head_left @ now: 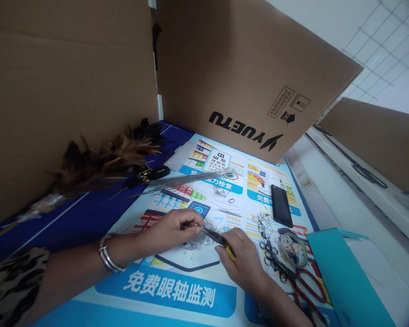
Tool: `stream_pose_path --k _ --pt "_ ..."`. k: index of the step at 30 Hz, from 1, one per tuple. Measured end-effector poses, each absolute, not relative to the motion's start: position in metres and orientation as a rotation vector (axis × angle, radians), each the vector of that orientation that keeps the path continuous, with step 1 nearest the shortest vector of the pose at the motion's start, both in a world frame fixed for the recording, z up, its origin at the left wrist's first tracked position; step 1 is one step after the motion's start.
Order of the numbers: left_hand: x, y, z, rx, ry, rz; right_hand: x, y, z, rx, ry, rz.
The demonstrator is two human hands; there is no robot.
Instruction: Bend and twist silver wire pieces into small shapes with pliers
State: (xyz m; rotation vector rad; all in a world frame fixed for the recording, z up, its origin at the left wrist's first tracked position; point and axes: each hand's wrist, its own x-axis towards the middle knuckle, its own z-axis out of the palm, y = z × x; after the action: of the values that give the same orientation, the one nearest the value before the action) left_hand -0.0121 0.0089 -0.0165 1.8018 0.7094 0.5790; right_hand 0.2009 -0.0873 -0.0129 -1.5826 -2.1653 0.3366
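My right hand (241, 260) is wrapped round pliers (230, 250) with yellow and black handles. Their dark jaws point left and meet the fingertips of my left hand (177, 228). Thumb and forefinger of that hand are pinched on a small piece of wire (198, 225), mostly hidden by the fingers. Under and behind both hands lies a loose heap of bent wire pieces (206, 240). A bundle of long straight wires (194, 178) stretches across the printed sheet farther back, with a small wire tangle (221, 191) in front of it.
Red-handled scissors (310, 286), a round clear tape roll (293, 249), dark wire loops (271, 254) and a black phone-like slab (281, 205) lie on the right. A teal box (351, 277) stands beyond them. Brown feathers (105, 156) lie left, below cardboard walls (245, 68).
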Motion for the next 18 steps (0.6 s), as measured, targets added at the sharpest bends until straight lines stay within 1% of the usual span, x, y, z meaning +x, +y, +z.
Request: stream_pose_path --k 18 --pt "-0.0107 0.0095 -0.0170 1.849 0.725 0.566 0.2012 -0.0869 -0.0117 -1.583 -2.142 0.369"
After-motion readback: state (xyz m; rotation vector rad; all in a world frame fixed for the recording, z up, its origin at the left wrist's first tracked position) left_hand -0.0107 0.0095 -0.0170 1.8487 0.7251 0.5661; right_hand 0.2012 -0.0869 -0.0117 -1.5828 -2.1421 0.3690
